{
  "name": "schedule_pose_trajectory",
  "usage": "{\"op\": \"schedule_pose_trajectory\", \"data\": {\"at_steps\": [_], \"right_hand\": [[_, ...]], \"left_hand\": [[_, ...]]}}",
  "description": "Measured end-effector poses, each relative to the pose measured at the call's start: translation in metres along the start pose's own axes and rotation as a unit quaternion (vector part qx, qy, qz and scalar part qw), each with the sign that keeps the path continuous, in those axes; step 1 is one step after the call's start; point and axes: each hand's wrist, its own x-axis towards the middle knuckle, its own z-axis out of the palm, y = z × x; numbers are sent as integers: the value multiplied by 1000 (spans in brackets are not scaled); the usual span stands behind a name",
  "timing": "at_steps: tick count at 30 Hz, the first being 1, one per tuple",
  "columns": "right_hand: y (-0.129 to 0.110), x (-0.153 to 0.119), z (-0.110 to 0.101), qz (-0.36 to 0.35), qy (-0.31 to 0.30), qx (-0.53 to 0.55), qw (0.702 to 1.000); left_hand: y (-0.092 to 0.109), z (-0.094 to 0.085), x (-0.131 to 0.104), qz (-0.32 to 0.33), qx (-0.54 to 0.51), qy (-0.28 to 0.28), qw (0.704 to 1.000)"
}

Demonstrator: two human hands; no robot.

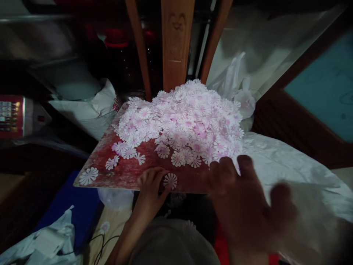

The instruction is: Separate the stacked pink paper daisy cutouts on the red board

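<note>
A big heap of pink-and-white paper flowers (187, 119) lies on a worn red board (129, 171). My left hand (150, 186) rests at the board's near edge, its fingertips touching a single flower (170, 180) that lies apart from the heap. My right hand (242, 200) is raised close to the camera and blurred, fingers spread, with nothing visible in it; its fingertips are near the heap's front right edge. Several loose flowers (88, 176) lie scattered on the board's left part.
Carved wooden chair slats (176, 44) rise behind the board. White plastic bags (92, 108) lie at left and behind right, a white sheet (286, 165) at right. Blue cloth (68, 206) and crumpled paper sit lower left. A red device (12, 116) is far left.
</note>
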Motion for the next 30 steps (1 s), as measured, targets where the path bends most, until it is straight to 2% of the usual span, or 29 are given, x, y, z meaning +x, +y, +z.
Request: {"op": "schedule_pose_trajectory", "data": {"at_steps": [2, 4, 6, 9, 11, 14, 16, 18, 20, 21, 25, 28, 30], "right_hand": [[6, 11, -1, 1, -44, 117, 992], [20, 21, -8, 23, -53, 203, 978], [38, 27, -20, 47, -18, 218, 975], [63, 33, -36, 66, 32, 188, 979], [76, 40, -39, 64, 33, 118, 990], [89, 56, -34, 24, -2, -89, 996], [94, 68, -26, -37, -76, -247, 965], [96, 78, -17, -103, -171, -360, 911], [97, 87, -9, -139, -238, -413, 868], [97, 92, -6, -142, -251, -417, 862], [93, 113, 7, -121, -223, -365, 896], [90, 129, 14, -121, -221, -320, 913], [93, 137, 17, -117, -218, -298, 922]], "left_hand": [[-2, 6, 2, 14, -1, 4, 1000], [-2, 7, 2, 29, -10, 2, 1000], [0, 2, -1, 52, -37, -21, 998], [5, -10, -5, 110, -115, -99, 982], [8, -15, -3, 119, -157, -128, 972], [8, -17, 12, 96, -152, -106, 978], [7, -17, 30, 96, -125, -79, 984], [8, -21, 51, 109, -104, -50, 987], [9, -27, 72, 127, -93, -33, 987], [10, -31, 82, 134, -92, -25, 986], [12, -41, 115, 141, -162, 1, 977], [9, -33, 132, 121, -273, -1, 954], [6, -22, 138, 97, -312, -3, 945]]}}
